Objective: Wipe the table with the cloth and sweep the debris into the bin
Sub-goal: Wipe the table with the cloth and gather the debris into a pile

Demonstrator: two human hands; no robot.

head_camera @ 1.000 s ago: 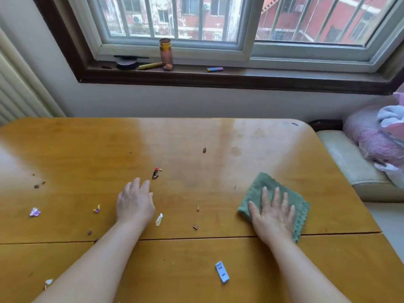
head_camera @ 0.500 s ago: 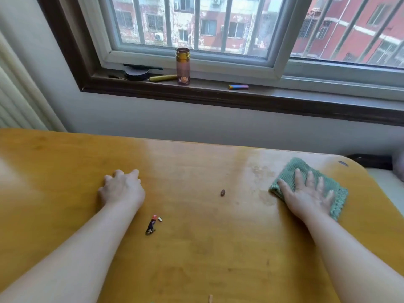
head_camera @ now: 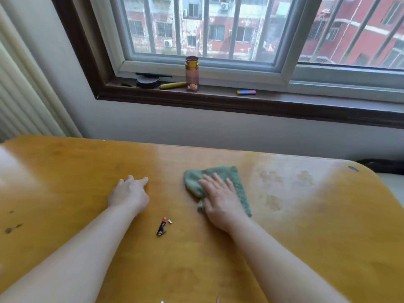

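A green cloth (head_camera: pixel 237 182) lies bunched on the orange wooden table (head_camera: pixel 317 237), near the far edge at the middle. My right hand (head_camera: pixel 220 200) presses flat on it with fingers spread. My left hand (head_camera: pixel 129 193) rests on the bare table to the cloth's left, fingers loosely curled, holding nothing. A small black and red scrap (head_camera: pixel 162 228) with a tiny white bit (head_camera: pixel 170 221) lies between my forearms. Dark crumbs (head_camera: pixel 9 229) sit near the table's left edge. No bin is in view.
The window sill behind the table holds a pink bottle with a gold cap (head_camera: pixel 192 73), a black round item (head_camera: pixel 148 81), a gold pen (head_camera: pixel 172 85) and a coloured lighter (head_camera: pixel 246 92). Faint smudges (head_camera: pixel 273 202) mark the table's right part. A radiator (head_camera: pixel 19 101) stands at left.
My right hand has slid the cloth leftward along the far edge, from the right corner to the middle, and it has bunched. The brown crumb there is no longer visible. My left hand stayed put.
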